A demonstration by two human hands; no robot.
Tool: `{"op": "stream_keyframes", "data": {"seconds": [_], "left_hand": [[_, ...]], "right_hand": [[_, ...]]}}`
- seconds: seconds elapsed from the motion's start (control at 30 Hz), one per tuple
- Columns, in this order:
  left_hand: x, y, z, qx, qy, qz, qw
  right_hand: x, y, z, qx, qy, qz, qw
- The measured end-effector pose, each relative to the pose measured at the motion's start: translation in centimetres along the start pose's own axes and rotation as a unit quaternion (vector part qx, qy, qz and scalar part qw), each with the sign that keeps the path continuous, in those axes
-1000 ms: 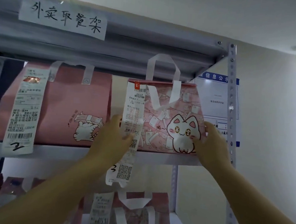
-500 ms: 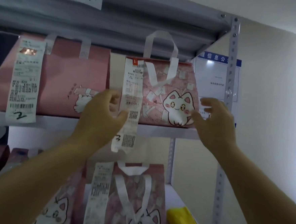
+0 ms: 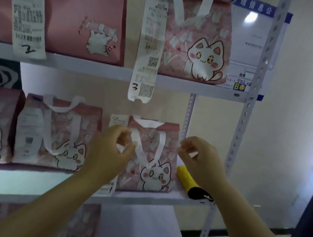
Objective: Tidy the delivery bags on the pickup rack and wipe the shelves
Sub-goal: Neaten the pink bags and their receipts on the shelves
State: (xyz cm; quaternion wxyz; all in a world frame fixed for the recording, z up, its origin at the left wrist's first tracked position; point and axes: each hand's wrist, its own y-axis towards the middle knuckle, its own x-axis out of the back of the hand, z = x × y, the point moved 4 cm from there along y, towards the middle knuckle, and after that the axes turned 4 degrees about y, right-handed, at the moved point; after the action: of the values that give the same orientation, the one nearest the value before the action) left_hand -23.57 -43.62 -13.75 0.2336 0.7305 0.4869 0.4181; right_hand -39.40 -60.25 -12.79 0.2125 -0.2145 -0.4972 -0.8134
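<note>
A blue-headed notice board (image 3: 254, 38) hangs on the cream wall (image 3: 303, 73), with a dark shape (image 3: 310, 212), perhaps fabric, at far right.

Six pink bags (image 3: 81, 11) stood, two on the upper shelf (image 3: 81, 65), three on the middle shelf (image 3: 27, 181), one below, with four receipts (image 3: 29, 17), one yellow cloth (image 3: 184, 175), one wall notice (image 3: 254, 38) and two hands, left hand (image 3: 105, 151) and right hand (image 3: 203, 158).

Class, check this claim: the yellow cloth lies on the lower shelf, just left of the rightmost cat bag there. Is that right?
No. The head view shows the yellow cloth on the lower shelf just right of the rightmost cat bag there, not left.
</note>
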Motion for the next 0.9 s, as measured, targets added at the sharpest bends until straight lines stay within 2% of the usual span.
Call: {"op": "stream_keyframes", "data": {"seconds": [0.13,0.2,0.3,0.37,0.5,0.7,0.9], "left_hand": [[-2.5,-2.2,5.4,0.108,0.043,0.037,0.993],[-2.9,-2.8,7.5,0.161,0.066,0.03,0.984],[-3.0,-3.0,9.8,0.236,0.078,0.024,0.968],[-3.4,-2.9,10.6,0.254,0.044,0.043,0.965],[-4.5,-3.1,11.1,0.23,0.003,0.101,0.968],[-3.2,-4.3,10.8,0.232,-0.005,0.088,0.969],[0.1,-6.7,9.0,0.205,-0.027,0.082,0.975]], "right_hand": [[-4.6,-1.7,-3.9,-0.114,-0.05,0.075,0.989],[-6.4,-2.4,-5.6,-0.18,-0.065,0.099,0.977],[-8.8,-2.9,-7.6,-0.275,-0.004,0.11,0.955],[-10.2,-3.0,-8.4,-0.297,0.04,0.115,0.947],[-11.7,-3.4,-9.4,-0.309,0.048,0.114,0.943],[-10.0,-4.7,-8.6,-0.279,0.049,0.051,0.958],[-7.0,-7.3,-5.5,-0.191,0.052,0.009,0.98]]}}
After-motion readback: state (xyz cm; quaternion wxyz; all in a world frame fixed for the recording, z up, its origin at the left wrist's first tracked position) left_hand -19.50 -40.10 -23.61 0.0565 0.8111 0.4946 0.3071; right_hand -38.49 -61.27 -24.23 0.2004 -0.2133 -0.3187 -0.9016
